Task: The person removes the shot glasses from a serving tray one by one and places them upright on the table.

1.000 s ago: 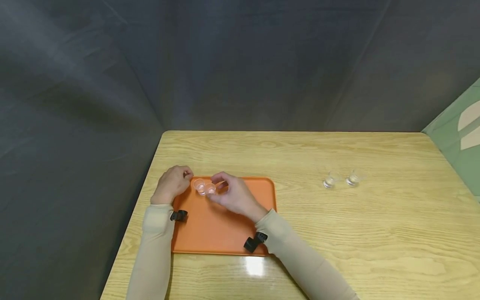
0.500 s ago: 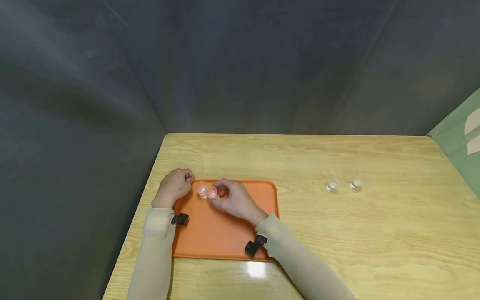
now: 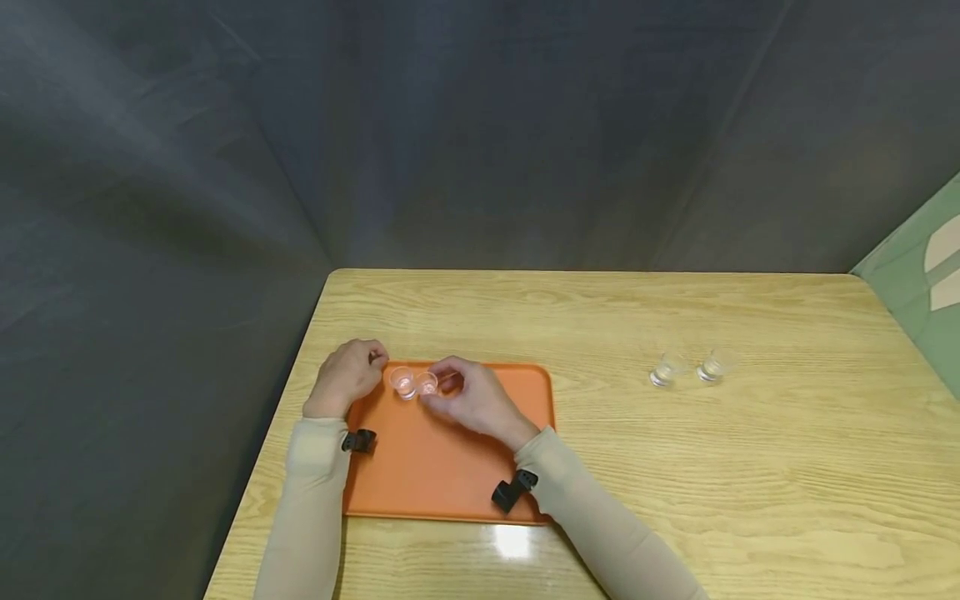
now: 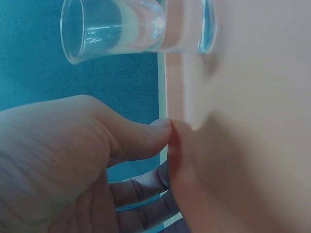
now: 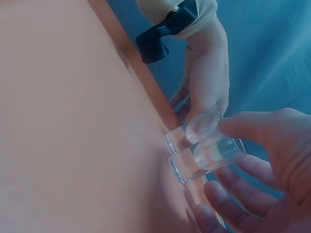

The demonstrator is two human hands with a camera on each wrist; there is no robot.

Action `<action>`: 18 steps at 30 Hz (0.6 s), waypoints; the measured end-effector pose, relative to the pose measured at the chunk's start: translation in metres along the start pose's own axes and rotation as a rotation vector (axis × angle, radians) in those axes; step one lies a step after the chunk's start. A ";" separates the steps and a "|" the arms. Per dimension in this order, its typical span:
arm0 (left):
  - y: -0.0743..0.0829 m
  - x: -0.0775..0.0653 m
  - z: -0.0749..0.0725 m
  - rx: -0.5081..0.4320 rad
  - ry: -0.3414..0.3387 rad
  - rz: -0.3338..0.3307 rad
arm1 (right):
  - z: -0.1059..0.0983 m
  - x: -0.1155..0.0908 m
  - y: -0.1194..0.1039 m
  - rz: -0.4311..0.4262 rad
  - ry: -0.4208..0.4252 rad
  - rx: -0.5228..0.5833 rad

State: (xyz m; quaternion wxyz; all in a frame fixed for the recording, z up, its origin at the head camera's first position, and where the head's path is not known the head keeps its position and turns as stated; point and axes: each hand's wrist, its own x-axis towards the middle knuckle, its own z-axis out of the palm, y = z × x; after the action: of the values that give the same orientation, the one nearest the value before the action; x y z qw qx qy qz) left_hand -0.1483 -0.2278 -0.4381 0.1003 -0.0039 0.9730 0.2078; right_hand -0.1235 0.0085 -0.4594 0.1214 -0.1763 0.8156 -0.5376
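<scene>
Two clear shot glasses stand side by side near the far left corner of the orange tray (image 3: 435, 467). My right hand (image 3: 480, 404) holds the right-hand shot glass (image 5: 214, 154), its thumb on one side and its fingers curled around the other. The left-hand shot glass (image 3: 403, 383) stands close beside it, and no hand grips it. At the tray's left far corner, my left hand (image 3: 347, 377) pinches the rim, with the thumb on top in the left wrist view and the other fingers partly hidden behind the edge. A glass (image 4: 136, 26) shows above that thumb.
Two more clear shot glasses, a nearer-left one (image 3: 664, 372) and one to its right (image 3: 711, 367), stand on the wooden table (image 3: 750, 467) right of the tray. Dark cloth (image 3: 525, 133) rises behind the table and along its left side.
The head view has shifted slightly. The right-hand glass has moved a little to the right, with a slightly wider gap between the two glasses. My left hand stays at the tray's corner.
</scene>
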 end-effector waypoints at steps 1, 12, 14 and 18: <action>0.000 0.000 0.000 -0.001 -0.001 -0.003 | 0.000 0.000 0.000 -0.003 0.000 -0.005; 0.000 0.001 -0.001 0.006 0.009 -0.006 | -0.002 0.001 -0.001 -0.063 0.006 -0.065; 0.000 0.001 -0.001 0.005 0.008 -0.005 | -0.003 0.000 0.000 -0.058 0.011 -0.031; 0.000 0.000 0.000 -0.005 0.002 -0.003 | -0.005 -0.001 0.000 -0.040 0.033 0.041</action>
State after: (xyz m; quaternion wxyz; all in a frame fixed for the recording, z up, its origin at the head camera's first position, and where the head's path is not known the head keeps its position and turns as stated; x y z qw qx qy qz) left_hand -0.1485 -0.2272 -0.4384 0.0996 -0.0059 0.9726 0.2101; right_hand -0.1243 0.0138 -0.4575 0.1007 -0.1813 0.8027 -0.5592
